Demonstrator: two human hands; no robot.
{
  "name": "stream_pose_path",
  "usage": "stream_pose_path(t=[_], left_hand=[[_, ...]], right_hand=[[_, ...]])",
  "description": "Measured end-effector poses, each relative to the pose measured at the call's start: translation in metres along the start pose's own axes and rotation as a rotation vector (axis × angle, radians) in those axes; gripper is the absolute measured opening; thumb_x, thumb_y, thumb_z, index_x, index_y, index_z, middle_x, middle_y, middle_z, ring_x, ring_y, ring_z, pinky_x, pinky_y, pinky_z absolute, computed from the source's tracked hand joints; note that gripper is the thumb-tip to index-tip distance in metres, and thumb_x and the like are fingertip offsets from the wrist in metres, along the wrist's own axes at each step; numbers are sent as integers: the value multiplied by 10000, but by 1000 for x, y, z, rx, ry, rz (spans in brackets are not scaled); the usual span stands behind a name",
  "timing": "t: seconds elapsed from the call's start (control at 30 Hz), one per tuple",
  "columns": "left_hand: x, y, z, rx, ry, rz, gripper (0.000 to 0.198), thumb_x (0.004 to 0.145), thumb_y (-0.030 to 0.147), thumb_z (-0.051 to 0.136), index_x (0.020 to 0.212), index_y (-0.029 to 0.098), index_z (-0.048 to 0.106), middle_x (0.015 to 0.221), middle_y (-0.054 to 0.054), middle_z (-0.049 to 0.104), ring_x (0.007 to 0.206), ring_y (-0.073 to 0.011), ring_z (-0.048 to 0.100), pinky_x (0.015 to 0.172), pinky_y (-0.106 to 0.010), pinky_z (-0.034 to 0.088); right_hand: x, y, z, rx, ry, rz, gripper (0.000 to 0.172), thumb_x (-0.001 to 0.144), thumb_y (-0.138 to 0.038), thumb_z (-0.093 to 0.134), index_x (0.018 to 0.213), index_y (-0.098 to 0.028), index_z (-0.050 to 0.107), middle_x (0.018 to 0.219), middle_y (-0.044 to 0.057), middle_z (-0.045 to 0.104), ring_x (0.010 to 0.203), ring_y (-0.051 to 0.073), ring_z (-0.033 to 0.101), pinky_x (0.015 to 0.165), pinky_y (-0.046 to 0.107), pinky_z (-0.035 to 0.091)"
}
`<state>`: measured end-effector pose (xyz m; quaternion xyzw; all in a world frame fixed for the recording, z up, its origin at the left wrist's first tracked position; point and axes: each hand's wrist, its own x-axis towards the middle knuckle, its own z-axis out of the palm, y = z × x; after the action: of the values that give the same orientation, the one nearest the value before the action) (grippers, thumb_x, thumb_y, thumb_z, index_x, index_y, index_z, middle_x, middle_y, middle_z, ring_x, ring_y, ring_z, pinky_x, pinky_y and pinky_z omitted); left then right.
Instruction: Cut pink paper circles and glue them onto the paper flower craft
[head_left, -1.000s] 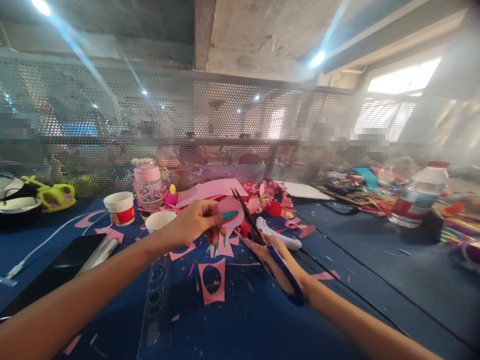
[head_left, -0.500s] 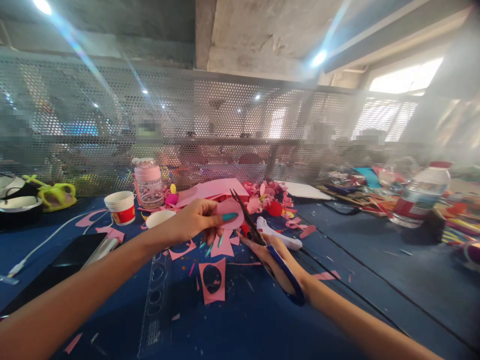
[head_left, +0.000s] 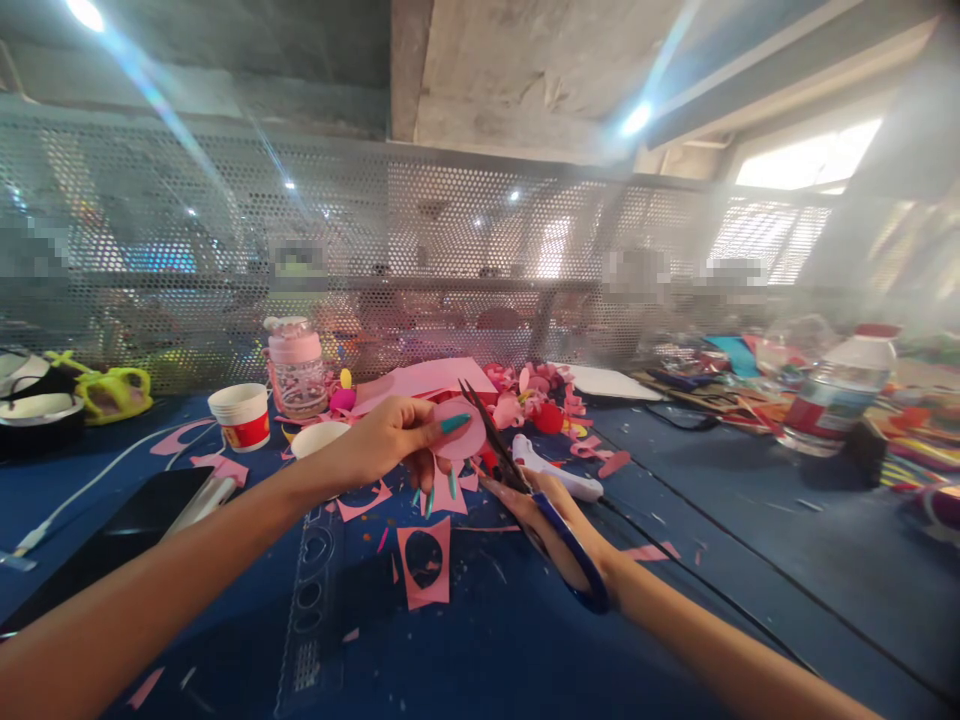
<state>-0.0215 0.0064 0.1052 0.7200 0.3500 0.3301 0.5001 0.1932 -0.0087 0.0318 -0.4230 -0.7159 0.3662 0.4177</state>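
Note:
My left hand (head_left: 401, 440), with long green nails, pinches a round pink paper disc (head_left: 466, 443) between thumb and fingers. In my right hand (head_left: 566, 510) are scissors (head_left: 504, 440) with dark blades and blue handles, the blades slightly parted and pointing up and away. Their blades run along the right edge of the disc; I cannot tell whether they touch it. Below, on the blue table, lies a pink paper scrap (head_left: 441, 540) with a round hole. Just beyond my right hand is a white glue gun (head_left: 551, 468) with a cord.
Pink sheets (head_left: 427, 378) and a heap of pink cuttings lie behind my hands. A paper cup (head_left: 241, 415), a pink-lidded bottle (head_left: 296, 370) and a phone (head_left: 124, 525) are leftward. A clear stencil ruler (head_left: 307, 620) lies in front. A water bottle (head_left: 840, 395) stands right.
My left thumb and fingers have shifted slightly on the disc, which has turned a little. The scissors and my right hand stay almost in place.

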Motion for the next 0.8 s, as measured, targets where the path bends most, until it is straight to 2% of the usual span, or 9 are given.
stream_pose_path(t=[0.2, 0.4, 0.57, 0.67, 0.8], left_hand=[[-1, 2, 2, 92, 24, 52, 316, 763, 413, 599, 634, 152, 474, 543, -1, 575, 383, -55, 514, 374, -176, 340], [-2, -5, 1, 195, 4, 85, 313, 799, 434, 548, 677, 152, 486, 527, 1, 568, 422, -77, 556, 414, -177, 396], [-2, -5, 2, 190, 11, 82, 334, 785, 450, 562, 670, 148, 479, 556, -1, 569, 422, -69, 546, 414, -173, 405], [-2, -4, 2, 188, 15, 84, 322, 794, 445, 553, 682, 152, 479, 567, -7, 577, 429, -73, 552, 412, -174, 405], [-2, -4, 2, 191, 13, 93, 307, 798, 435, 551, 689, 157, 481, 582, -4, 582, 426, -70, 549, 415, -176, 405]], right_hand=[[-2, -10, 0, -18, -37, 6, 511, 747, -624, 502, 1011, -206, 629, 1050, 80, 626, 1058, 282, 524, 943, 436, 396], [-2, -11, 2, 6, -73, 52, 483, 786, -592, 476, 1005, -184, 613, 941, 75, 650, 958, 256, 573, 850, 393, 464], [-1, -10, 2, -10, -65, 46, 568, 755, -651, 462, 1044, -182, 602, 1156, 107, 594, 1137, 291, 482, 990, 456, 351], [-1, -14, 2, 26, -51, 7, 607, 726, -679, 471, 1059, -189, 603, 1118, 102, 621, 1128, 300, 494, 985, 468, 355], [-1, -16, 3, 22, -49, -24, 529, 729, -650, 494, 953, -195, 644, 993, 68, 662, 993, 286, 572, 910, 431, 426]])
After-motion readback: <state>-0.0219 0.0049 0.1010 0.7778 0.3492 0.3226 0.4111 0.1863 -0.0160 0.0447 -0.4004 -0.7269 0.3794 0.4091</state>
